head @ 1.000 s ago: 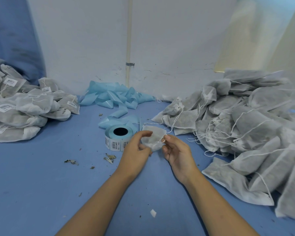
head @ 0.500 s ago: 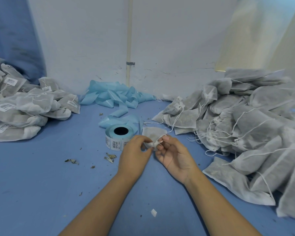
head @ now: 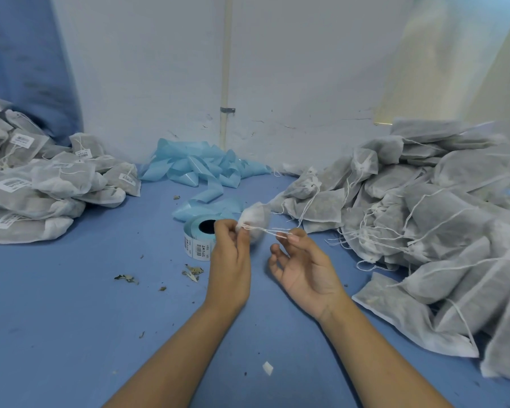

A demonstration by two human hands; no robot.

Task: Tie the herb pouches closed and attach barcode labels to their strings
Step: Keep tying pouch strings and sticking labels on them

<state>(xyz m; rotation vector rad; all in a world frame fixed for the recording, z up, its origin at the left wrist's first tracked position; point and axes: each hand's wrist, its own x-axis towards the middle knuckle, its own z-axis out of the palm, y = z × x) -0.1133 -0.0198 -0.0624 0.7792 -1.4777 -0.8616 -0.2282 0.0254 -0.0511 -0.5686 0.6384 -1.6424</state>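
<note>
A small white herb pouch (head: 255,217) hangs just above the blue table, its neck gathered. My left hand (head: 229,253) pinches the pouch at the neck. My right hand (head: 302,262) pinches the ends of the white drawstring (head: 267,230), which is stretched taut to the right of the pouch. The roll of barcode labels (head: 199,235) stands right behind my left hand, partly hidden by it.
A heap of pouches with loose strings (head: 424,219) fills the right side. Labelled pouches (head: 42,184) lie piled at the left. Crumpled blue backing strip (head: 198,169) sits by the white wall. Herb crumbs (head: 193,272) and a paper scrap (head: 267,368) dot the blue table (head: 71,319).
My hands moved apart: the right hand drew the string out to the right, and the pouch neck is now bunched tight in my left fingers.
</note>
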